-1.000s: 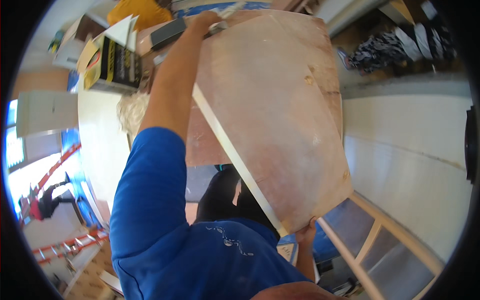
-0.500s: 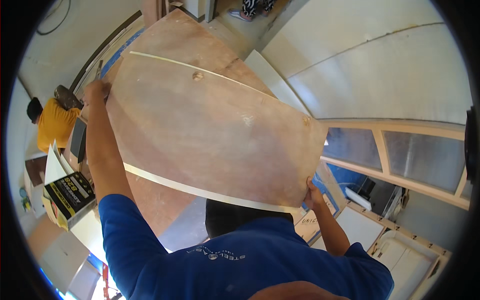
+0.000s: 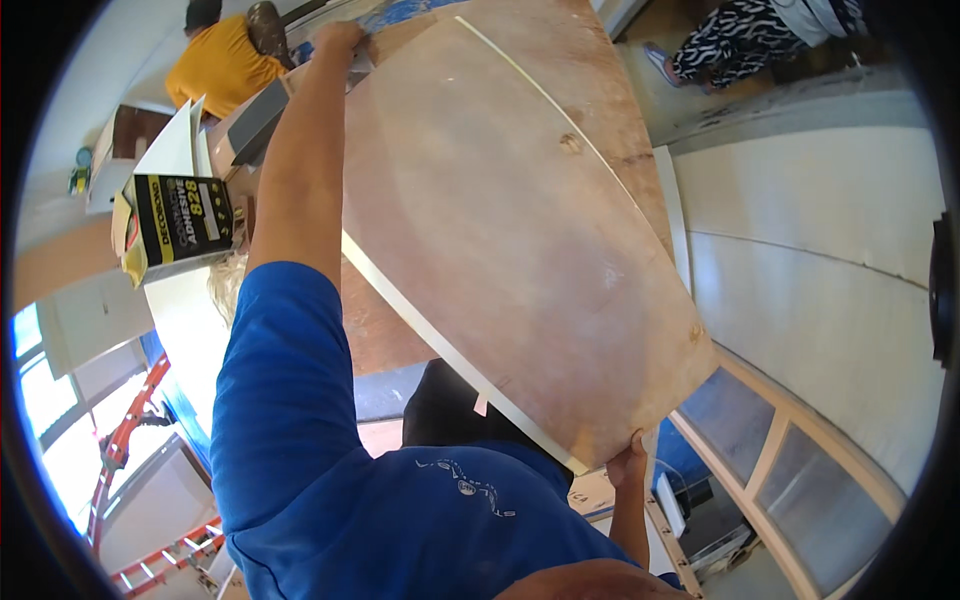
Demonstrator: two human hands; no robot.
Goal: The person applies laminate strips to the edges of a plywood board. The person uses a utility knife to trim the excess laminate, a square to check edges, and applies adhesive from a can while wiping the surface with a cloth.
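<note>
Wood-faced panel is grasped at lower right by fingers of right hand; at upper left, fingers of left hand cannot be read. Even edge support advised.

A brown table shows at far right and near left of 1 panel lying aslant over it; the panel's near end juts past the table's edge.

L hand fwd, R hand close
</note>
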